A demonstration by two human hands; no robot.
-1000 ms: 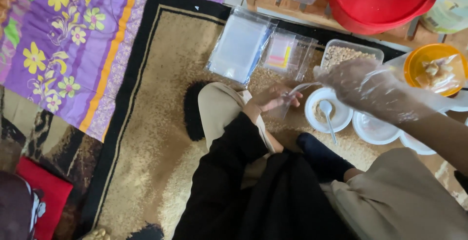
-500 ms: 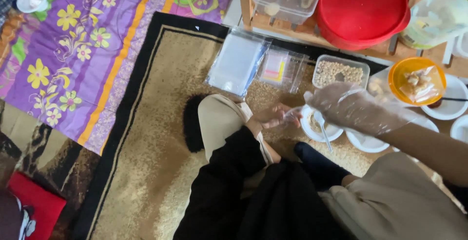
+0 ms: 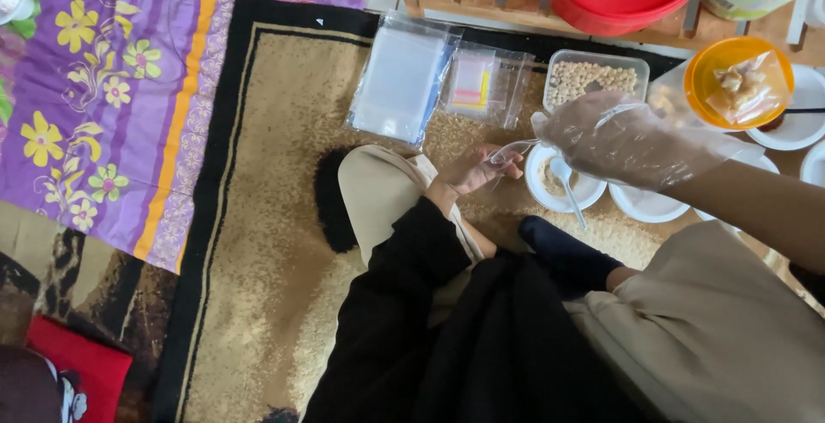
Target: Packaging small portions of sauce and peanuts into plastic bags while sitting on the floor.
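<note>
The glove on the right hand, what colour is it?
The glove on the right hand is clear, see-through plastic; the head view shows it best.

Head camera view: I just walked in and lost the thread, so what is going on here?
A person sits on a tan rug with a black border. Their bare left hand pinches a small clear plastic bag, and their right hand, in a loose clear plastic glove, meets it above a white bowl holding a white spoon. Nearby lie a clear tub of pale beans, an orange bowl and packs of clear bags.
</note>
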